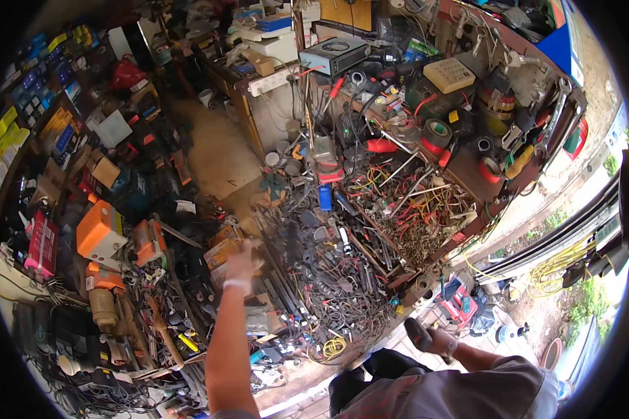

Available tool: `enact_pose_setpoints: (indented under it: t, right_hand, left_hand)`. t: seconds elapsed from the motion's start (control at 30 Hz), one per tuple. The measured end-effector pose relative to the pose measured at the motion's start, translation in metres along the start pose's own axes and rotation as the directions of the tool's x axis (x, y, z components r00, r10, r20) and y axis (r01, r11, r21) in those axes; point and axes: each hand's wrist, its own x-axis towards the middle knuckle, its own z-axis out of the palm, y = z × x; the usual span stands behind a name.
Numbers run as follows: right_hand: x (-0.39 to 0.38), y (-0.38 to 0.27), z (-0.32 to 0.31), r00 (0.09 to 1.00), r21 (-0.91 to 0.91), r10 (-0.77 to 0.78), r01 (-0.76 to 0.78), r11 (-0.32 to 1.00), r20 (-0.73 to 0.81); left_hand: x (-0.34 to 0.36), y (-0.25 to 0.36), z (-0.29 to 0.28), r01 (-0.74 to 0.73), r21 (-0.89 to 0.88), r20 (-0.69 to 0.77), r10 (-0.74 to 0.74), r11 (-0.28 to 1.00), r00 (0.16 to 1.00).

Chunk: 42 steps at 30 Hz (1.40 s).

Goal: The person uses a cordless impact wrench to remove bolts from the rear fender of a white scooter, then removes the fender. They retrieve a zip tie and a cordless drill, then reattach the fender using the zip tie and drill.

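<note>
My left hand [240,267], in a pale glove, reaches over the cluttered bench. It is blurred by motion, but its fingers look apart and nothing shows in them. Beside and partly behind it lies an orange-and-white box [220,253], with long dark bars [276,269] to its right. At the lower right, in front of my body, my right hand [442,342], gloved too, is closed around a dark, rounded, elongated object [418,334]. The kind of this object cannot be made out.
Tangled cables and small parts [342,286] cover the middle. Orange machines [101,234] stand at left, near shelves of boxes [38,87]. A wooden tray [433,244] holds wires and screws. Beyond are tape rolls [437,133] and a grey metal box [335,54]. A red tool case [458,304] sits at right.
</note>
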Motion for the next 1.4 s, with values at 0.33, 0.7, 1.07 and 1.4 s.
enact_pose_setpoints:
  t: [0.33,0.7,1.07,1.4]
  right_hand:
    - [-0.021,0.126,0.028,0.862,0.067,0.489,-0.500,0.863,0.132]
    - [0.022,0.065,-0.004,0.898,0.236,0.437,-0.435,0.869,0.051]
    - [0.047,0.059,-0.032,0.887,0.232,0.461,-0.456,0.859,0.037]
    - [0.043,0.042,-0.041,0.897,0.261,0.442,-0.430,0.864,0.016]
  left_hand:
    - [0.126,0.105,0.115,0.208,-0.648,0.086,-0.201,0.733,0.976]
    - [0.247,0.122,0.192,0.003,-0.633,-0.082,-0.071,0.774,0.994]
    - [0.266,0.161,0.195,0.024,-0.804,-0.066,-0.129,0.595,0.989]
    - [0.253,0.341,0.143,-0.439,-0.644,-0.316,0.305,0.626,0.898]
